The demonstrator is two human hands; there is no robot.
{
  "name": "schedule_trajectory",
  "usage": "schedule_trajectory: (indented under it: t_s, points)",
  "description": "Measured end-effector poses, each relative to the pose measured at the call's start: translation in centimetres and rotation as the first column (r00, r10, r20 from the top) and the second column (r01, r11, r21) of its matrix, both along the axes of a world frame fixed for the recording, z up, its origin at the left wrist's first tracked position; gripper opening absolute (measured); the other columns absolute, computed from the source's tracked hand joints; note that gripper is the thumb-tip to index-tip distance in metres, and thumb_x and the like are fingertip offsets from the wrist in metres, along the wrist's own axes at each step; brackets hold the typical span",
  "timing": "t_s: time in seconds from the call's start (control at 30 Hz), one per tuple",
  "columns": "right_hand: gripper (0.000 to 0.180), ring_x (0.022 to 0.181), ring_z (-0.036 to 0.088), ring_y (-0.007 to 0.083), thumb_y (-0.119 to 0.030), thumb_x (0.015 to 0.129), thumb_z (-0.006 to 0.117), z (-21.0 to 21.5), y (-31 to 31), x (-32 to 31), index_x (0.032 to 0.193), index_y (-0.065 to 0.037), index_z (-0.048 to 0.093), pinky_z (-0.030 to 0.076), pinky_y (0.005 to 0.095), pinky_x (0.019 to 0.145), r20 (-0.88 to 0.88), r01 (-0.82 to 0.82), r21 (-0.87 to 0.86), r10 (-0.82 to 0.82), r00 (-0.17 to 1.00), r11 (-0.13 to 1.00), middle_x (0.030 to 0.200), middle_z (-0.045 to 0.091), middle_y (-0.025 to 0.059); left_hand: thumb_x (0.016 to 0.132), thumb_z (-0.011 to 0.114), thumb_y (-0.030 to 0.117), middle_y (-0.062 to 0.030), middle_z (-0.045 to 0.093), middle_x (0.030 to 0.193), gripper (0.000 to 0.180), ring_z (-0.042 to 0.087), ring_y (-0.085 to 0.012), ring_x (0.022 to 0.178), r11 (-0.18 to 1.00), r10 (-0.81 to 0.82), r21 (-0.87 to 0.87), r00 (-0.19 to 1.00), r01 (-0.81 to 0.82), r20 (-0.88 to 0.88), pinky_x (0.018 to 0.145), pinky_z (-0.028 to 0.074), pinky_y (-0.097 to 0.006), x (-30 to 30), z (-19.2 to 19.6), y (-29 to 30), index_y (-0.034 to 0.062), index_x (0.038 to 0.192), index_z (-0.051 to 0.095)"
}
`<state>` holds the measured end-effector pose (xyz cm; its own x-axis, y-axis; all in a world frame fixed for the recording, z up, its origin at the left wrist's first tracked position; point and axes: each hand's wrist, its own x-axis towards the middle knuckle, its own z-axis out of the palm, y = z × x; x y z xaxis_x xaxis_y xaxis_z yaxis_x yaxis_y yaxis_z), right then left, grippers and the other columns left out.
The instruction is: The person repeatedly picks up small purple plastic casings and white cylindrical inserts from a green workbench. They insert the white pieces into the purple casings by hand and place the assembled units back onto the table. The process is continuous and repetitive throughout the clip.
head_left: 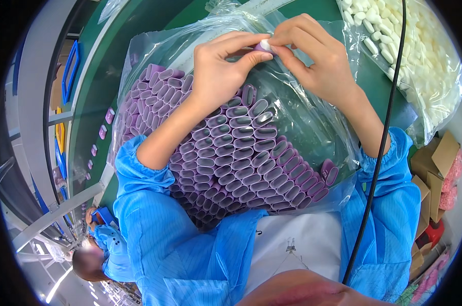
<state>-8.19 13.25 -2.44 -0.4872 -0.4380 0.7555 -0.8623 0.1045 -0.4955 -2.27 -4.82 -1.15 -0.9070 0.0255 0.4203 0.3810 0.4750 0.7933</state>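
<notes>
My left hand (218, 69) and my right hand (312, 53) meet above a large clear plastic bag (312, 127) full of purple oval sleeves (241, 158). Between the fingertips of both hands sits one purple sleeve (262, 48) with a small white piece (266, 43) at its end. My left thumb and forefinger pinch it from the left, my right fingers from the right. Both forearms wear blue sleeves and rest over the bag.
A second clear bag of white foam pieces (420, 56) lies at the upper right on the green belt (90, 102). A few purple sleeves (102, 131) ride along the belt's left. A black cable (381, 143) hangs down the right. Cardboard boxes (435, 168) stand at right; another person (95, 255) works at lower left.
</notes>
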Motion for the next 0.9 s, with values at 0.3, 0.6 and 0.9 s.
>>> schedule_trajectory:
  t_s: [0.3,0.6,0.9]
  points:
    - [0.014,0.081,0.061,0.0259,0.0,0.076,0.072,0.0,-0.3,0.1,0.087,-0.002,0.065,0.05,0.0348,0.068,-0.071,-0.021,-0.008,0.02,0.997,1.0,0.088,0.061,0.0083,0.08,0.076,0.003,-0.0085,0.071,0.098,0.026,0.068,-0.0146,0.086,0.985,-0.06,-0.161,0.998,0.06,0.001,0.077,0.057,-0.026,0.4,0.1,-0.3,0.0021,0.106,0.073]
    - [0.028,0.079,0.059,0.0252,0.005,0.069,0.069,1.0,0.6,-0.6,0.097,-0.002,0.069,0.049,0.0348,0.066,-0.199,-0.038,0.081,0.053,0.979,0.996,0.086,0.06,0.0079,0.083,0.074,0.002,-0.0081,0.073,0.097,0.027,0.068,-0.0128,0.088,0.976,-0.07,0.218,0.96,0.009,0.272,0.079,0.055,-0.025,0.1,0.2,-0.7,0.0003,0.11,0.071]
    - [0.028,0.076,0.058,0.0252,0.003,0.07,0.072,1.3,-0.1,-0.1,0.097,-0.001,0.067,0.048,0.0342,0.063,-0.272,-0.005,-0.02,-0.001,0.962,1.0,0.085,0.061,0.0089,0.083,0.072,-0.001,-0.008,0.071,0.102,0.026,0.067,-0.0137,0.092,0.992,-0.092,0.1,0.99,0.082,0.106,0.084,0.054,-0.026,0.0,0.7,-0.8,0.0005,0.109,0.071]
